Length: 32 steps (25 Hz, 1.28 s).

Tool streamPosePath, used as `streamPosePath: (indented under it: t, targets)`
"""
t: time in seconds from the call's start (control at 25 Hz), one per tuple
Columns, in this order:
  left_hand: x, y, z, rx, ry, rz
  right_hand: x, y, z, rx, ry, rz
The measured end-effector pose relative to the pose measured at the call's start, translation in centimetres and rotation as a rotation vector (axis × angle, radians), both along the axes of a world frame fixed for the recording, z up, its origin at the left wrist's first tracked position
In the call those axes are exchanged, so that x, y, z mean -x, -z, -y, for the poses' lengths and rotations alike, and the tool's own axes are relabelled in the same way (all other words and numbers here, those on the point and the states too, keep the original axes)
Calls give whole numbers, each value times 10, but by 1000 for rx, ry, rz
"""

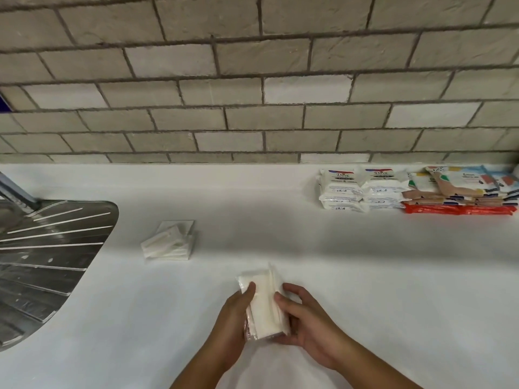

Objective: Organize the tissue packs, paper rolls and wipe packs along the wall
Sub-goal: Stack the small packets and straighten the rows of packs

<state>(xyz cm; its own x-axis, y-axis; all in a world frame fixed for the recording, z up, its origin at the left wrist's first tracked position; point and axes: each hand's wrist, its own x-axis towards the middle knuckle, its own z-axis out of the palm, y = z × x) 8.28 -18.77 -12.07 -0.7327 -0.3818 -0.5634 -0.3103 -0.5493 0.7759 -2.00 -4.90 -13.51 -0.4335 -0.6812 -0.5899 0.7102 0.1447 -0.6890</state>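
I hold a small stack of white tissue packs [264,304] over the white counter [365,290], low in the middle of the view. My left hand [234,329] grips its left side with the thumb on top. My right hand [306,324] grips its right side, fingers curled round the edge. A loose pile of white tissue packs [171,240] lies further left on the counter. Against the wall at the right stand stacked white wipe packs [362,189] and, beside them, colourful patterned packs [460,186] on red packs [457,209].
A steel sink drainboard [47,259] with a tap [16,195] takes up the left side. The grey brick wall [252,80] runs along the back of the counter.
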Motion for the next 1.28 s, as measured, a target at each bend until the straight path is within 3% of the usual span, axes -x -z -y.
streamPosePath:
  t: [0.08,0.16,0.28,0.48,0.6,0.76,0.84,1.08,1.28]
  targets:
    - [4,0,-3,-197,-49,-9,5,-2,-6,50,15,6]
    - [8,0,-7,-250,-43,-36,9,-5,-13,7,5,-103]
    - [18,-3,-18,-134,23,-78,19,-6,-29,-110,-17,-373]
    - [37,-12,-47,104,34,-93,40,-23,-62,-107,-188,-525]
    - [50,-22,-72,149,13,-102,51,-35,-78,-15,-265,-442]
    - [61,-35,-96,-147,-36,-123,61,-23,-90,-80,-71,-289]
    - [62,-37,-105,-198,-74,-132,66,-18,-96,-58,-1,-186]
    - [65,-30,-134,120,111,-34,68,-10,-116,230,-86,63]
    - [64,-26,-143,323,197,124,68,-16,-130,285,-176,133]
